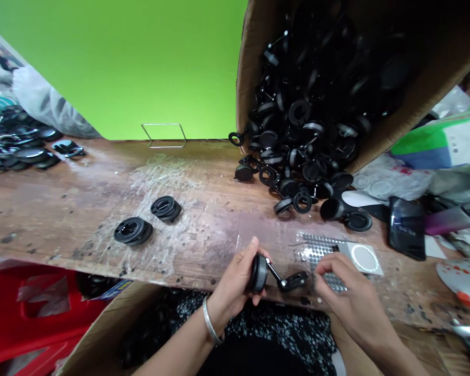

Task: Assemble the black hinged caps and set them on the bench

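Observation:
My left hand (238, 277) is closed around the ribbed round base of a black folding stand (260, 273). From that base a thin metal arm with hinge joints reaches right to a black ring-shaped end, which hangs free. Just right of the ring is my right hand (348, 295), its thumb and forefinger curled towards each other. The fingertips are slightly blurred, and whatever may be between them is too small to make out. Under and behind this hand lies a sheet of small silver dots (313, 249), partly covered by the fingers. Beside it rests a pale square card with a white ring (364, 258).
A tipped cardboard box (254, 31) spills many black stands (297, 156) onto the wooden table (219, 219). Two black round stacks (133, 231) sit at left, glossy black parts (23, 149) farther back. A phone (406, 228) lies right; a red stool (8, 308) stands below.

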The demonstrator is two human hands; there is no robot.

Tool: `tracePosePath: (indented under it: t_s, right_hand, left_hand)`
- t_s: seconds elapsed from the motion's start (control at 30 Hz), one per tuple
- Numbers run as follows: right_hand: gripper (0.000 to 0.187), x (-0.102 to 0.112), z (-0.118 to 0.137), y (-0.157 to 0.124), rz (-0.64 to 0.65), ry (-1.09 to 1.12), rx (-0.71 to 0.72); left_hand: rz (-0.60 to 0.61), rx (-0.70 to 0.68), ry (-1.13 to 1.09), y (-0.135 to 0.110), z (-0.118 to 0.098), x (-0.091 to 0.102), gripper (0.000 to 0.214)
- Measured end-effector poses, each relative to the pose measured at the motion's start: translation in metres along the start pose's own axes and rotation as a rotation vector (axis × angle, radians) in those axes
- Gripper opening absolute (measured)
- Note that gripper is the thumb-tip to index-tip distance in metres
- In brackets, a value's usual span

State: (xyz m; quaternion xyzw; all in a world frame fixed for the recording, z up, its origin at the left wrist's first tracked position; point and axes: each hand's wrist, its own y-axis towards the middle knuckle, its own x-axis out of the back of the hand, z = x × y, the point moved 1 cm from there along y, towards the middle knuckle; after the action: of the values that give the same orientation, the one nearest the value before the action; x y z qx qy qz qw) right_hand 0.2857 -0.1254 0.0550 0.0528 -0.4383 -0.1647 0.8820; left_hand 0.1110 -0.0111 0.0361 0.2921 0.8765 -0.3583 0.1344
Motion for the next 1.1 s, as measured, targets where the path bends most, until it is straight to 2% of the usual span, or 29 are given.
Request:
tracePosePath:
  t_s: [0.07,0.2,0.33,0.53,0.63,0.73,0.8,0.87,0.93,1.0,1.03,1.1]
  right_hand:
    - [0.011,0.000,0.020,0.011,-0.066,0.044,0.015]
    - [0.012,-0.016,0.045,0.026,-0.074,0.072,0.087]
    - [0.013,-0.030,0.045,0.031,-0.036,0.077,0.132]
    - [0.015,-0.027,0.044,0.025,-0.004,0.013,0.289]
    - [0.028,-0.025,0.046,0.016,-0.020,-0.080,0.410]
    - [0.039,-0.022,0.044,0.006,-0.009,-0.184,0.455]
    - [0.041,-0.015,0.036,0.002,0.084,-0.182,0.410]
    - [0.040,-0.003,0.024,0.000,0.181,-0.106,0.279]
    - [0.032,0.011,0.007,-0.002,0.151,-0.010,0.096]
    - [0.022,0.020,-0.011,-0.005,0.044,0.022,-0.053]
    - [0.016,0.021,-0.020,-0.008,0.019,0.018,-0.091]
    - [0.012,0.016,-0.033,-0.014,0.066,-0.010,-0.108]
  left_hand:
    - [-0.003,0.016,0.027,-0.002,0.002,-0.004,0.055]
    - [-0.013,0.044,0.052,-0.005,0.003,-0.013,0.056]
    - [-0.014,0.067,0.045,-0.008,0.004,-0.014,0.058]
    - [-0.005,0.090,-0.036,-0.010,0.006,-0.011,0.057]
    - [0.014,0.069,-0.068,-0.009,0.006,-0.011,0.055]
    - [0.042,0.075,-0.023,-0.007,0.005,-0.012,0.053]
    - [0.068,0.082,0.006,-0.006,0.004,-0.012,0.051]
    - [0.096,0.075,0.031,-0.005,0.002,-0.012,0.050]
    - [0.099,0.046,0.049,-0.003,0.000,-0.011,0.048]
    - [0.065,0.013,0.043,-0.001,-0.001,-0.009,0.047]
    - [0.040,0.004,0.030,0.000,-0.002,-0.008,0.046]
    - [-0.001,0.004,0.005,0.001,-0.003,-0.007,0.045]
